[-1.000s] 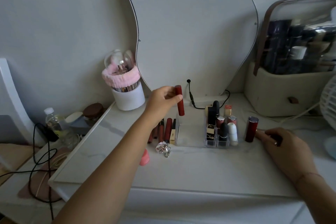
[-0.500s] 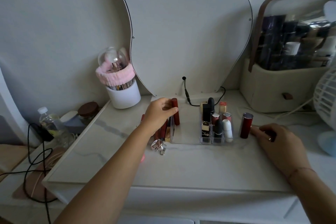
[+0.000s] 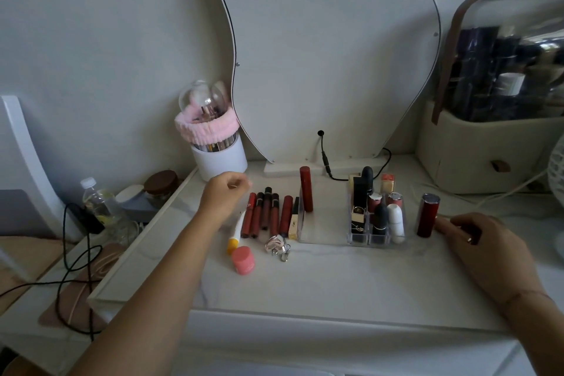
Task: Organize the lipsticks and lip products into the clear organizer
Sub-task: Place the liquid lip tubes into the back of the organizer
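Observation:
The clear organizer (image 3: 323,230) stands mid-table; its right compartments hold several lipsticks (image 3: 380,216). A dark red lip tube (image 3: 306,189) stands upright in its wide left compartment, with no hand on it. My left hand (image 3: 224,197) hovers just left of it, fingers loosely curled and holding nothing, above a row of red lip tubes (image 3: 265,213) and a gold lipstick (image 3: 293,221) lying beside the organizer. My right hand (image 3: 482,241) rests on the table, its thumb next to a standing red lipstick (image 3: 427,215).
A white tube with a yellow cap (image 3: 235,235), a pink jar (image 3: 243,259) and a keychain charm (image 3: 276,244) lie in front of the row. Behind are a mirror (image 3: 329,55), a brush holder (image 3: 218,146), a power cable (image 3: 328,161) and a cosmetics case (image 3: 488,146).
My left hand lowered the dark red tube into the organizer's left compartment, let go of it and drew back to the left. My right hand stayed beside the red lipstick.

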{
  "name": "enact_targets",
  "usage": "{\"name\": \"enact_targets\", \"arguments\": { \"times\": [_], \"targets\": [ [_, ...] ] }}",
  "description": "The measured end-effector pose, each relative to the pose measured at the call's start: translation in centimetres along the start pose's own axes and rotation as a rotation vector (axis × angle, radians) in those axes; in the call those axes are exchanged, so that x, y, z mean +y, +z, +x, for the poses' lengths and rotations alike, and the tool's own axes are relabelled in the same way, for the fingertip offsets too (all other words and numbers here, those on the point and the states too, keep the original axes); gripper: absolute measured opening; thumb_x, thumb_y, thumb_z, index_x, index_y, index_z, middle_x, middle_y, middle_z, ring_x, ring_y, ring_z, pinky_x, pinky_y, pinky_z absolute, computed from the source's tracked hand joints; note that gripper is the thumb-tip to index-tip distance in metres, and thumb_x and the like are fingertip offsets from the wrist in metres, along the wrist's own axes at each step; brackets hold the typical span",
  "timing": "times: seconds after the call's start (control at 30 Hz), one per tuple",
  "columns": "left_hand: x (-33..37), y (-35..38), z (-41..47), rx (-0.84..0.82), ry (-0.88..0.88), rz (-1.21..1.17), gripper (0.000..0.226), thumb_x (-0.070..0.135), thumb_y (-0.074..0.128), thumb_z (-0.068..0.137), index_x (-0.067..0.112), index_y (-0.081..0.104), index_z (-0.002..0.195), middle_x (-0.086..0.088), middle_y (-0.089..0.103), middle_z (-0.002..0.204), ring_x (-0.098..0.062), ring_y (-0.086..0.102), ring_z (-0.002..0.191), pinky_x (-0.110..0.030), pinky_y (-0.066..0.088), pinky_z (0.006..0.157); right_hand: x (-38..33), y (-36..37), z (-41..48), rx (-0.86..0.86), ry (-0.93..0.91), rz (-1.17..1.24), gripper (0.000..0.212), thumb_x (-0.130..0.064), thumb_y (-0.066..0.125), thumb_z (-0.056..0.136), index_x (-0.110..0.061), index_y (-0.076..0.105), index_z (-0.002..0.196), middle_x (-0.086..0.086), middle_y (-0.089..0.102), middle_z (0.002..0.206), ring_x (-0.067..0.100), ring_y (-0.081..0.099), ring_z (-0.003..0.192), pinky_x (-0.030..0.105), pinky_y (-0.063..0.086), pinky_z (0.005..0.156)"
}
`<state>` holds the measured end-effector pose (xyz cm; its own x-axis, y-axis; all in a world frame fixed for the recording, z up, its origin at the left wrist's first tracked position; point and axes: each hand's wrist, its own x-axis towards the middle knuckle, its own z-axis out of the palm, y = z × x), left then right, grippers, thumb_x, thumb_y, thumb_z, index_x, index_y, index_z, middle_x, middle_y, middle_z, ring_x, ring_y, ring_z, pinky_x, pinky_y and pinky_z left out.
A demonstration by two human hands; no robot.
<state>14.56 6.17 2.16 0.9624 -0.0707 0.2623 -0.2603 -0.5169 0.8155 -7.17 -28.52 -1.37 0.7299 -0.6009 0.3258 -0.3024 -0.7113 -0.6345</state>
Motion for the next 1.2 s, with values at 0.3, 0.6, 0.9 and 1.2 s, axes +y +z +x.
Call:
{"name": "enact_targets", "arguments": {
  "times": [0.3, 0.6, 0.9, 1.2],
  "targets": [
    [-1.1, 1.9, 1.6, -0.145, -0.13, 0.244, 0.026, 0.029, 0.07, 0.077, 0.003, 0.072, 0.082, -0.017, 0.073, 0.088, -0.028, 0.066, 0.088, -0.038, 0.05, 0.084, -0.1, -0.2, 0.0, 0.007, -0.033, 0.0, 0.023, -0.036, 0.064, 0.081, -0.014, 0.066, 0.089, 0.011, 0.064, 0.087, 0.026, 0.053, 0.076, 0.032, 0.04, 0.066],
    [-0.9, 1.7, 1.9, -0.116, -0.181, 0.151, 0.013, 0.016, 0.075, 0.073, 0.008, 0.074, 0.083, -0.015, 0.073, 0.086, -0.029, 0.067, 0.086, -0.039, 0.054, 0.085, -0.2, -0.1, 0.0, 0.012, -0.031, -0.005, 0.018, -0.028, 0.065, 0.081, -0.012, 0.066, 0.09, 0.015, 0.065, 0.091, 0.033, 0.056, 0.082, 0.034, 0.041, 0.069],
    [-0.5, 1.3, 2.0, -0.198, -0.237, 0.202, 0.02, 0.003, 0.071, 0.069, 0.006, 0.069, 0.089, -0.015, 0.067, 0.088, -0.027, 0.063, 0.079, -0.03, 0.05, 0.078, -0.2, -0.2, 0.0, -0.003, -0.041, -0.013, 0.026, -0.034, 0.061, 0.083, -0.01, 0.066, 0.094, 0.014, 0.064, 0.09, 0.028, 0.053, 0.078, 0.034, 0.042, 0.068],
    [0.5, 2.1, 1.6, -0.091, -0.223, 0.302, 0.006, 0.007, 0.068, 0.066, 0.005, 0.064, 0.07, -0.014, 0.058, 0.071, -0.022, 0.05, 0.069, -0.029, 0.041, 0.065, -0.4, -0.3, -0.1, -0.002, -0.025, -0.003, 0.027, -0.035, 0.061, 0.083, -0.011, 0.065, 0.096, 0.01, 0.061, 0.09, 0.024, 0.051, 0.079, 0.033, 0.041, 0.07]
  ]
}}
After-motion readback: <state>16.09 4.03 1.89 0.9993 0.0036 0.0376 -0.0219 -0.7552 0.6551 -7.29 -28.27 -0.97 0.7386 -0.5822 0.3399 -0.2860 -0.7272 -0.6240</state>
